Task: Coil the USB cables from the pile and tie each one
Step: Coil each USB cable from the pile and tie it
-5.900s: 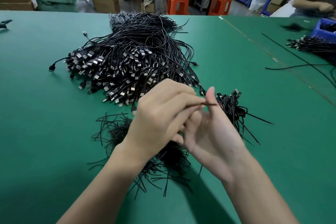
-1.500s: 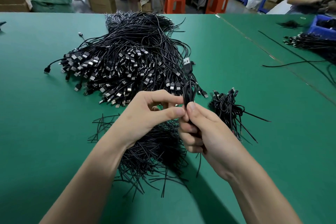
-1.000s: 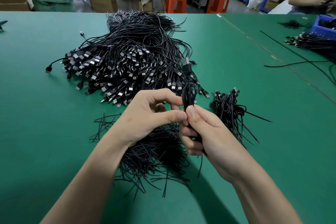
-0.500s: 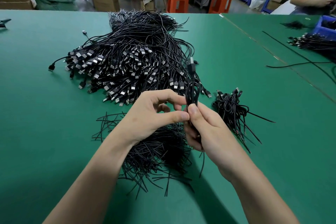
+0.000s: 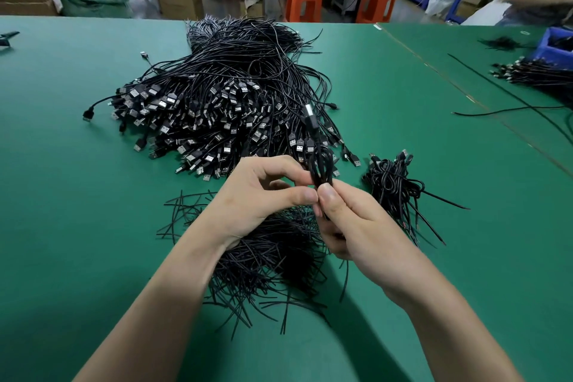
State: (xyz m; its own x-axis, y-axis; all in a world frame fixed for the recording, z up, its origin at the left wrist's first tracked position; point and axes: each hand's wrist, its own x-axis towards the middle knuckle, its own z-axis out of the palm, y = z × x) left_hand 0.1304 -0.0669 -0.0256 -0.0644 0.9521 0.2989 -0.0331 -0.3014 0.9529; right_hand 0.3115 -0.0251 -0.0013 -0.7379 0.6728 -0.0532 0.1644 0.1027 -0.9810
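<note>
USB cable (image 5: 321,166): narrow black coil, plug up; left hand (image 5: 257,198), right hand (image 5: 362,226) fingers (image 5: 330,195) pinching.

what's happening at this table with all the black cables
A person is bundling USB cables on a green table. The right hand grips one coil, plug sticking up, while the left hand pinches it at the middle, apparently tying it. The loose pile lies behind, ties under the hands, finished bundles to the right.

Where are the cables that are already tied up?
In the head view, the tied cables lie on the green table, just right of the right hand and near the big pile.
</note>
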